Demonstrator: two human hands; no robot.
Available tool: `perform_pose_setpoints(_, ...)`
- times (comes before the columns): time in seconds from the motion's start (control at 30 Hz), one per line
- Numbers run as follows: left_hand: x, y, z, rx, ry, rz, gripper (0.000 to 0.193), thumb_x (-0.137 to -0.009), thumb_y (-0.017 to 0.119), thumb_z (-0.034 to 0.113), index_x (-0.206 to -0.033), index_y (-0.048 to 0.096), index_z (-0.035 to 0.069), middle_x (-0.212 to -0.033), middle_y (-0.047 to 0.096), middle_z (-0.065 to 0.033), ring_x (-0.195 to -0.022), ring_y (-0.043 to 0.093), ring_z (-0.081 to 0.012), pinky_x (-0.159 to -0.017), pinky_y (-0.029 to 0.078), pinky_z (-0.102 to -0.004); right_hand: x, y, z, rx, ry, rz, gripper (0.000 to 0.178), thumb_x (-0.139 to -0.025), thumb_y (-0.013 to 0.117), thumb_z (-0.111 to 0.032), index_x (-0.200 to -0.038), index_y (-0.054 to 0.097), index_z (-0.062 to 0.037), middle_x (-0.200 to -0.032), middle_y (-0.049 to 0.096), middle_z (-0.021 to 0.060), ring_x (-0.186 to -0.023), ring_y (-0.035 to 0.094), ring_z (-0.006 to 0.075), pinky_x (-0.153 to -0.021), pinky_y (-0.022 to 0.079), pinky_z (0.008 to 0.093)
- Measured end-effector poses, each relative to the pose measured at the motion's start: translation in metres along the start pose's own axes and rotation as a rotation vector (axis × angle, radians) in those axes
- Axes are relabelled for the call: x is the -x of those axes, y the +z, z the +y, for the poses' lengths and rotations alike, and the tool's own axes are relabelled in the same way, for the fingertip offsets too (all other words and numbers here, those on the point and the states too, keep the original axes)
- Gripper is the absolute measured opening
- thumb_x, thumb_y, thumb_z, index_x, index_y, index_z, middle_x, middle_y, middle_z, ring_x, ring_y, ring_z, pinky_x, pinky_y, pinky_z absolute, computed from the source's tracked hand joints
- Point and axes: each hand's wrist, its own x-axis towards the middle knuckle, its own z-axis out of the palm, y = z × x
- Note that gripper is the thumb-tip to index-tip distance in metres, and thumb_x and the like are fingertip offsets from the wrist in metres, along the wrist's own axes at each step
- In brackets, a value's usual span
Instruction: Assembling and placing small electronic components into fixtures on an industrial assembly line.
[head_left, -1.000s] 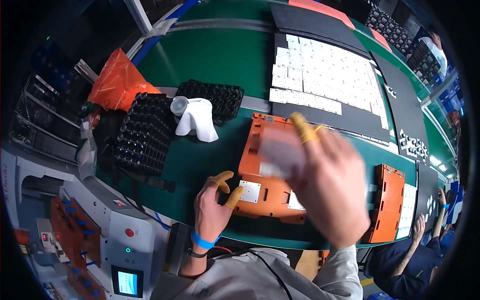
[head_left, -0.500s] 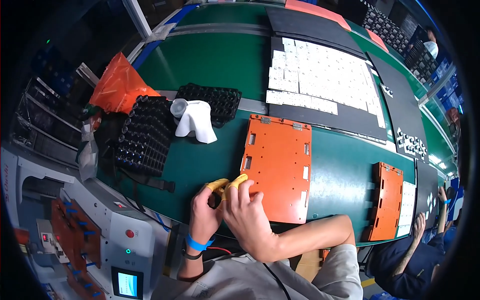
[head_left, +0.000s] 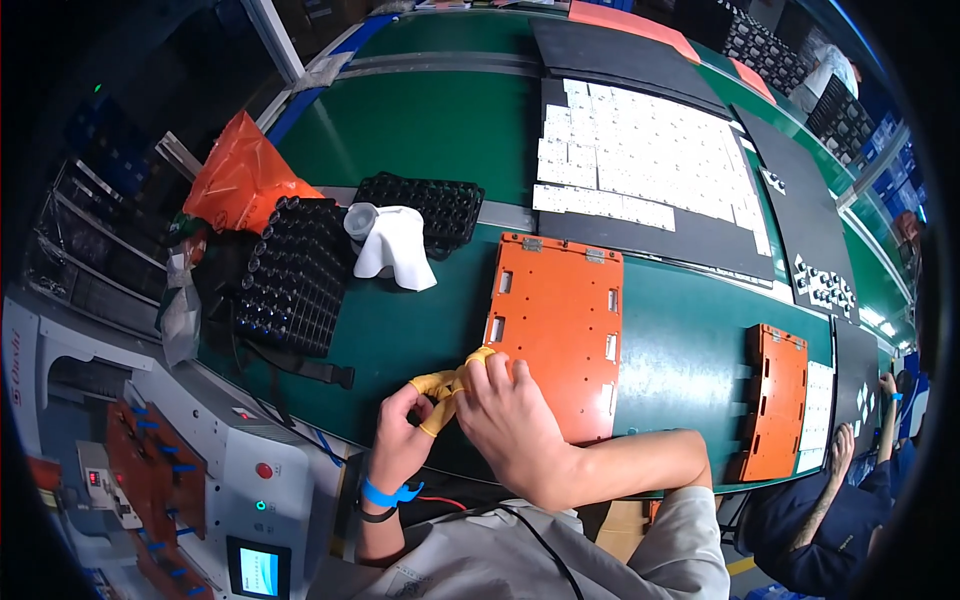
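Both my hands meet over the lower left edge of an orange fixture plate (head_left: 555, 340) with slots and metal hinges. Yellow finger covers (head_left: 432, 384) show on my left hand (head_left: 402, 440), whose thumb and finger close in a pinch toward the right fingers. A blue band circles that wrist. My right hand (head_left: 515, 430) has its fingers bent together, with yellow at the tip of the foremost finger, against the left fingertips. Whatever lies between the fingertips is too small and hidden to make out.
To the left are black trays (head_left: 290, 275), a white cloth (head_left: 398, 250), a clear cup (head_left: 360, 220) and an orange bag (head_left: 245, 180). White panels (head_left: 650, 150) cover a black board ahead. Another orange fixture (head_left: 775, 400) and a co-worker's hand (head_left: 842, 450) are at right. A machine (head_left: 235, 450) stands lower left.
My right hand has shifted slightly right, its fingers bending more. More yellow shows between the hands. The left hand has turned a little and lowered slightly.
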Motion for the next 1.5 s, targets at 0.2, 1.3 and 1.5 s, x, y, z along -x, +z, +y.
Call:
perform_pose_setpoints(0.2,-0.002,0.001,0.009,0.051,-0.009,0.001,0.030,-0.088,0.072,0.013,-0.114,0.068,0.000,-0.068,0.055,0.0002,-0.062,0.046,-0.0077,-0.058,0.040,-0.0256,0.002,-0.008,0.019,-0.169,-0.036,0.079,0.028,-0.083,0.066,-0.022,-0.104,0.062,-0.0037,-0.106,0.055,0.0114,-0.105,0.054,0.0261,-0.084,0.047,0.0357)
perform_pose_setpoints(1.3,0.001,0.003,0.009,-0.054,0.091,-0.159,0.067,-0.084,0.081,0.032,-0.137,0.054,0.001,-0.124,0.063,-0.0101,-0.098,0.056,-0.0198,-0.091,0.048,-0.0316,0.087,-0.070,0.052,-1.038,-1.164,1.707,0.034,-0.078,0.070,0.005,-0.109,0.060,-0.0042,-0.116,0.051,0.0047,-0.109,0.053,0.0227,-0.085,0.054,0.0293)
perform_pose_setpoints(1.5,0.000,0.006,0.013,-0.056,0.099,-0.186,0.066,-0.085,0.081,0.033,-0.137,0.055,0.002,-0.125,0.062,-0.0093,-0.097,0.057,-0.0192,-0.091,0.048,-0.0311,0.071,-0.083,0.032,-1.122,-1.188,1.953,0.032,-0.077,0.072,0.009,-0.103,0.060,-0.0047,-0.110,0.050,0.0049,-0.104,0.055,0.0218,-0.086,0.052,0.0281)
